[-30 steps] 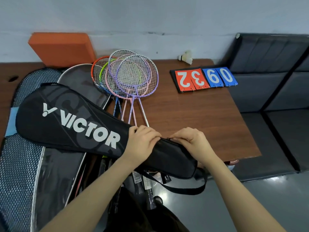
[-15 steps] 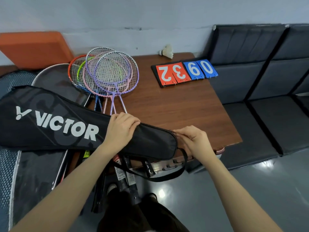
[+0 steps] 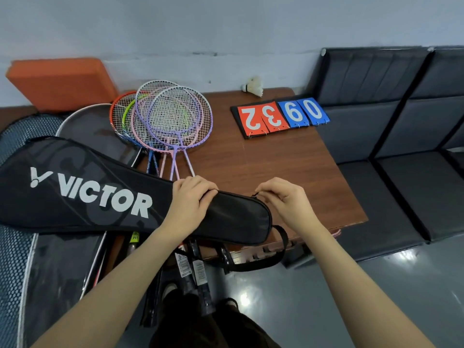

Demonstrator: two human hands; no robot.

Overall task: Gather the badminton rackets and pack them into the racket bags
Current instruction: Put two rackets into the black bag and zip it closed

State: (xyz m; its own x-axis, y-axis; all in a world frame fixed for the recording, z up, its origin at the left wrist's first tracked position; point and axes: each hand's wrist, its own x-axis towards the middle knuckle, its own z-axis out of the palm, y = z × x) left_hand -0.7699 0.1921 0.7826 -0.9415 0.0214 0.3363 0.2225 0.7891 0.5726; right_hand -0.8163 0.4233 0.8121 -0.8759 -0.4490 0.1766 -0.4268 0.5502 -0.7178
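A black Victor racket bag (image 3: 82, 189) lies across the brown table (image 3: 263, 167), its narrow handle end pointing right. My left hand (image 3: 190, 199) grips the bag's upper edge near the handle end. My right hand (image 3: 286, 199) pinches the zipper pull (image 3: 255, 195) at the bag's tip. Behind the bag, several coloured rackets (image 3: 170, 119) lie in a stack, purple on top, with pink, orange and green below. Their shafts run under the bag. Black racket grips (image 3: 198, 277) stick out over the table's front edge beneath the bag.
More racket bags, one mesh-patterned (image 3: 15, 259) and one silver-edged (image 3: 82, 121), lie at the left. An orange foam block (image 3: 60, 84) leans on the wall. A shuttlecock (image 3: 253, 87) and a scoreboard flip chart (image 3: 281, 116) sit at the table's back right. Dark seats (image 3: 391, 146) stand right.
The bag has shifted a little on the table. My right hand has risen from the bag's end and now pinches the zipper pull at the tip. My left hand stays on the bag's edge.
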